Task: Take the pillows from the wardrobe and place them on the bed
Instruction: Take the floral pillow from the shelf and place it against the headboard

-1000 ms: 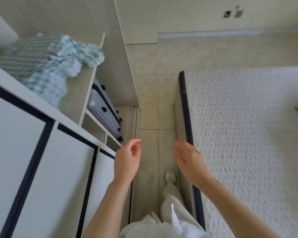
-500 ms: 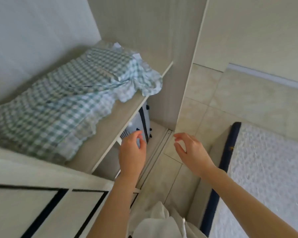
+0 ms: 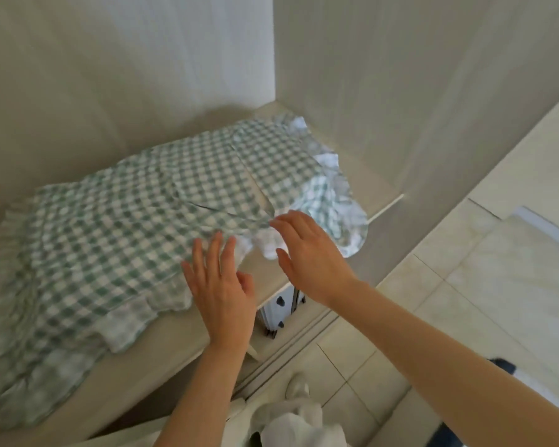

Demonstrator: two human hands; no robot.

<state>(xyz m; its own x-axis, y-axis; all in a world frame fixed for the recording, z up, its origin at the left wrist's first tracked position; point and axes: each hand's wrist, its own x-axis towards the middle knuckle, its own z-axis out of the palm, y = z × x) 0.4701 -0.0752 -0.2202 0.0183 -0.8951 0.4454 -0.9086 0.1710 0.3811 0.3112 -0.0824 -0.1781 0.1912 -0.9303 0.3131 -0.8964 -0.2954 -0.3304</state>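
Green-and-white checked pillows (image 3: pixel 136 221) with frilled edges lie stacked on a wardrobe shelf (image 3: pixel 188 337), filling its left and middle. My left hand (image 3: pixel 221 285) hovers open, fingers spread, at the front edge of the pillows, its fingertips at the frill. My right hand (image 3: pixel 307 256) is open too, with its fingertips touching the frilled right corner of the top pillow. Neither hand has closed on the fabric. Only a dark corner of the bed (image 3: pixel 504 366) shows at the lower right.
The wardrobe's pale side wall (image 3: pixel 368 91) stands just right of the pillows. A grey suitcase (image 3: pixel 281 308) sits in the compartment under the shelf. Tiled floor (image 3: pixel 449 301) runs along the right. My foot (image 3: pixel 297 387) and white clothing show at the bottom.
My view swung from the bed and floor to the wardrobe shelf. Both hands rose and reached forward to the pillows, and their fingers spread.
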